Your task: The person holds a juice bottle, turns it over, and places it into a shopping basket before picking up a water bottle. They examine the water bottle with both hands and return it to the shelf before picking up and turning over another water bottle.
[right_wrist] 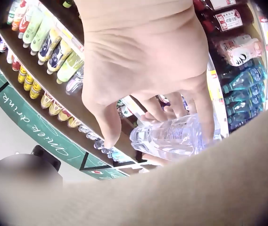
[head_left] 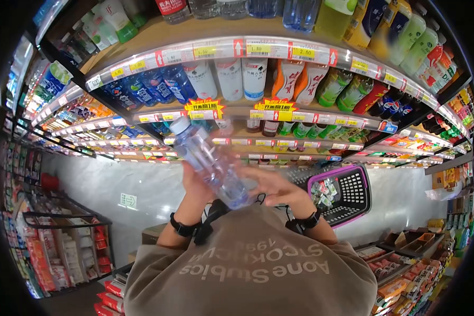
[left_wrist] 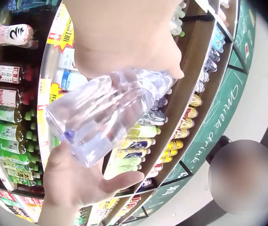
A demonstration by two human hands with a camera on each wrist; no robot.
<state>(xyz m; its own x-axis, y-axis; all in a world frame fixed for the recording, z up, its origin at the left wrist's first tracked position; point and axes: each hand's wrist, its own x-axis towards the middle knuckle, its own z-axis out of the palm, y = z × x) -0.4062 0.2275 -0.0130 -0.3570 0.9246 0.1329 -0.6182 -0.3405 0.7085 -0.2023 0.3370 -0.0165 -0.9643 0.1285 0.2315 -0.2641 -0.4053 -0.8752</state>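
Observation:
A clear plastic bottle with a whitish cap is tilted in front of the person's chest, its cap end toward the shelves. The left hand holds it from the side; in the left wrist view that hand is round the bottle's upper part. Beside the bottle's lower end is the right hand, thumb and fingers apart. In the right wrist view the right hand is spread over the bottle, whose far side shows left-hand fingers. Whether the right fingertips touch it, I cannot tell.
Shelves with price strips and rows of drinks stand ahead. A black basket with a purple rim, holding small packs, is on the floor at right. Snack racks flank the person at lower left and lower right.

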